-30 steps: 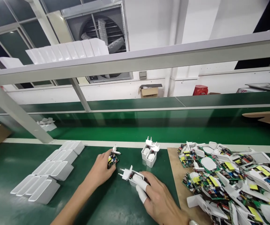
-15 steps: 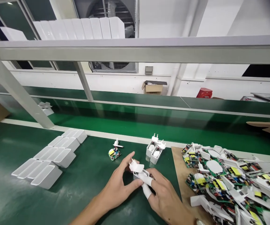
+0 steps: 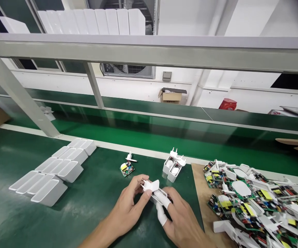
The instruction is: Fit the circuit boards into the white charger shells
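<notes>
Between my hands is a white plug adapter housing, with its pronged end cap tilted up at the left. My left hand pinches the cap between thumb and fingers. White finger covers sheathe two digits of my right hand, which grips the housing's body and presses at its opening. What lies inside the housing is mostly hidden by those digits. Beyond my left hand a small circuit board lies beside a white plug piece. Two white housings with boards inside and pronged caps raised stand farther back.
Rows of open white housings stand on the green table at left. On the right, a heap of circuit boards with white parts covers a brown board. A metal shelf frame spans above, holding white cases.
My left thumb has moved up from the housing's side onto the pronged cap, and its fingers have closed in. My right hand still grips the body. The view has shifted slightly.
</notes>
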A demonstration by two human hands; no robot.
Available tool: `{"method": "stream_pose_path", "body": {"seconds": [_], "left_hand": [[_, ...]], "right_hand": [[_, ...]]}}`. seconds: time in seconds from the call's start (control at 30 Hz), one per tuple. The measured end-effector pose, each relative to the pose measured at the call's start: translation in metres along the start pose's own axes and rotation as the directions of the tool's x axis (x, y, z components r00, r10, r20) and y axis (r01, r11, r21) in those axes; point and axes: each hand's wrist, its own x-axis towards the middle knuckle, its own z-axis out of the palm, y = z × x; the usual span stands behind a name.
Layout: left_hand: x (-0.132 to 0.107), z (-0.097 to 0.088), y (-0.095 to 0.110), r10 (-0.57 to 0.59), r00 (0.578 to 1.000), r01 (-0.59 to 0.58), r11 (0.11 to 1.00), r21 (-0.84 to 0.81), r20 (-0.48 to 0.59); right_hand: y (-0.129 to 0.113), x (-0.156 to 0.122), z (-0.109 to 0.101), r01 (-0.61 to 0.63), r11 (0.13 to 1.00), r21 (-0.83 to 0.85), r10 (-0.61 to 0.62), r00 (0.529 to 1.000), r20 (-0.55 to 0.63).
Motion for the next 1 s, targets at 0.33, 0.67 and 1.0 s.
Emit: {"method": "stream_pose_path", "body": {"seconds": [0.33, 0.67, 1.0], "left_hand": [[-0.006, -0.002, 0.003, 0.009, 0.999, -0.007, 0.997, 0.073, -0.033], [-0.010, -0.003, -0.004, 0.092, 0.994, -0.088, 0.994, 0.071, -0.061], [0.000, -0.001, -0.002, -0.130, 0.984, 0.127, 0.991, -0.034, -0.125]], "right_hand": [[0.002, -0.013, 0.012, -0.115, 0.983, 0.144, 0.124, 0.991, -0.054], [0.005, -0.018, 0.023, -0.116, 0.973, 0.200, 0.140, 0.984, -0.111], [-0.004, -0.003, 0.008, -0.074, 0.985, 0.158, 0.098, 0.983, -0.152]]}}
